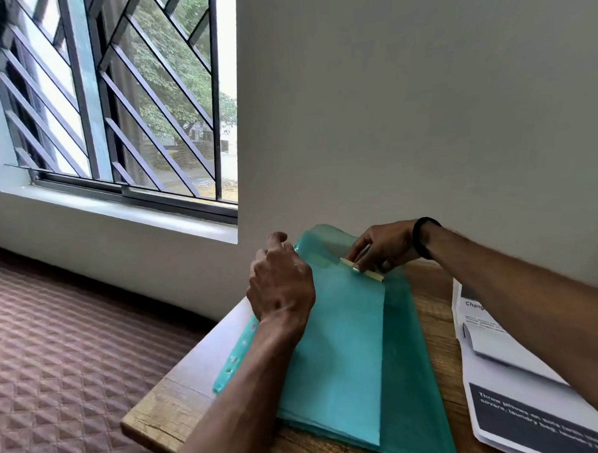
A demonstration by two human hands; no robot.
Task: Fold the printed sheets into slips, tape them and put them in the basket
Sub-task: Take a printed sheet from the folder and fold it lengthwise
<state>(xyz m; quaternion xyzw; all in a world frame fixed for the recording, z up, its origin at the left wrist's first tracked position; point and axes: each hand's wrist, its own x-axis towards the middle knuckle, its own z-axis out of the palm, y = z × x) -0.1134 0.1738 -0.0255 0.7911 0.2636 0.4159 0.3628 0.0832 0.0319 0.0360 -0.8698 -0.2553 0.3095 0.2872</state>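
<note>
Left hand point(280, 282) is out over the far left part of the folder point(357, 343), back of the hand toward the camera, fingers curled down at the folder's top-left edge. Whether they actually grip the edge: cannot tell, fingertips are hidden behind the hand. Left forearm runs diagonally up from the bottom edge, lying across the folder's punched strip.

Right hand point(384, 246) reaches in from the right, wrist bent, black band point(425, 236) on the wrist. Thumb and fingers pinch a small pale strip point(361, 270) at the folder's top right, by the far corner of the sheet inside. Looks like tape or a folded slip; too blurred to say which.

Count:
- 1 green translucent folder, flat on the table point(155, 414), long side running away from the camera
- 1 pale sheet visible inside it
- 1 strip in the right hand
- 1 stack of printed sheets point(525, 418) on the table right of the folder, not touching it, dark banner with white text on top; right forearm crosses over it
- 2 hands, both at the folder's far end

Window point(113, 97) with bars on the left wall.
</note>
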